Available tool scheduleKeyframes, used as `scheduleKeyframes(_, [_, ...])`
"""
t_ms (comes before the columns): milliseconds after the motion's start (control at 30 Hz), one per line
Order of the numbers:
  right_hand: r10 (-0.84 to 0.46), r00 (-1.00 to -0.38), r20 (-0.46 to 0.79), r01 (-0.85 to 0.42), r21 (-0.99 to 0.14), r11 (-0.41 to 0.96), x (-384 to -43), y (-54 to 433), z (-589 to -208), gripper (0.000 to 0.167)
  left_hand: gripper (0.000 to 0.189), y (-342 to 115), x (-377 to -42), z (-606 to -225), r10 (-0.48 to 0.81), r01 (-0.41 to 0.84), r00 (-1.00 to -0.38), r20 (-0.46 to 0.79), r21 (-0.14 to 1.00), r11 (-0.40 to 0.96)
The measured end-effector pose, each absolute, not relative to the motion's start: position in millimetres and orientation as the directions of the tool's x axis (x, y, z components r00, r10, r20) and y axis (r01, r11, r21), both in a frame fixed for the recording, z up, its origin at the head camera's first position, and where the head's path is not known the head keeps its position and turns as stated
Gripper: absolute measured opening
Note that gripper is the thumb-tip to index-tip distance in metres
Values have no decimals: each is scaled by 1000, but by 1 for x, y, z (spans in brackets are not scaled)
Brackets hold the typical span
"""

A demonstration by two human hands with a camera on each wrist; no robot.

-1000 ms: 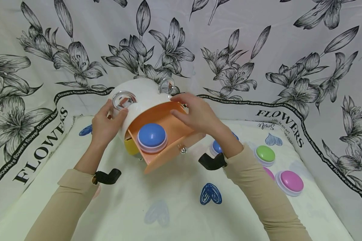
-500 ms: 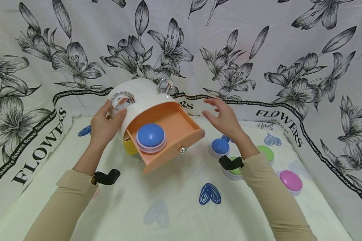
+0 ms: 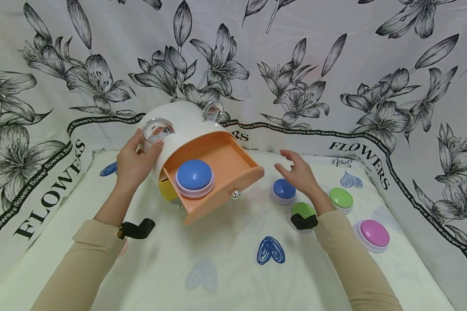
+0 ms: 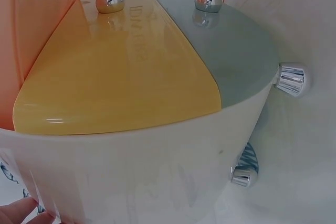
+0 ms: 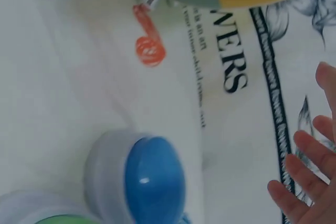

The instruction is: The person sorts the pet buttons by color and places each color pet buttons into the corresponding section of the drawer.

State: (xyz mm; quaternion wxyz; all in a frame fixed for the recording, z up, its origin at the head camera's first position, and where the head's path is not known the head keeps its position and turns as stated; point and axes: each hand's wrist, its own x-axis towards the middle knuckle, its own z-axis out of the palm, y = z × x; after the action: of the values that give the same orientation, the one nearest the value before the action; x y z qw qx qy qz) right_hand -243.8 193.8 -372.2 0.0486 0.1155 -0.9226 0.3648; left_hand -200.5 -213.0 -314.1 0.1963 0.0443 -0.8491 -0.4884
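Observation:
My left hand [image 3: 134,162] grips the left side of a white rounded drawer box [image 3: 184,114], its thumb near a clear ring-shaped ear [image 3: 158,129]. The orange drawer [image 3: 233,157] is pulled out, with a blue dome-topped button [image 3: 195,175] on a white base inside it. In the left wrist view, a yellow drawer [image 4: 121,77] and a grey-green drawer [image 4: 236,51] with silver knobs sit flush in the box. My right hand [image 3: 299,173] is apart from everything, fingers spread, above and beside a second blue button [image 3: 284,188] on the cloth.
A green button [image 3: 302,208] lies partly behind the right wrist's black camera [image 3: 304,221]. Farther right are another green button [image 3: 341,198] and a magenta button [image 3: 375,233]. A flower-printed curtain [image 3: 233,56] hangs behind the pale cloth with printed hearts.
My right hand has left the orange drawer's right side and moved right, then down toward the blue button on the cloth. The left hand, box and drawer stay almost still.

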Motion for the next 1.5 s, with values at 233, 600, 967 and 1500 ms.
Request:
scheduleKeyframes(233, [-142, -989, 37, -133, -632, 763, -240, 213, -401, 71, 69, -213, -201, -315, -270, 111, -920, 283, 850, 516])
scheduleKeyframes(600, [-163, -983, -88, -84, -573, 815, -231, 229, -432, 83, 67, -212, -201, -314, -270, 112, -919, 288, 846, 522])
scheduleKeyframes(967, [-176, -966, -188, -54, -519, 853, -226, 228, -444, 86, 68, -212, -201, -315, -267, 124, -918, 292, 852, 509])
scheduleKeyframes(1500, [-121, -975, -184, -14, -497, 867, -226, 222, -445, 85, 69, -213, -200, -316, -265, 119, -920, 287, 853, 508])
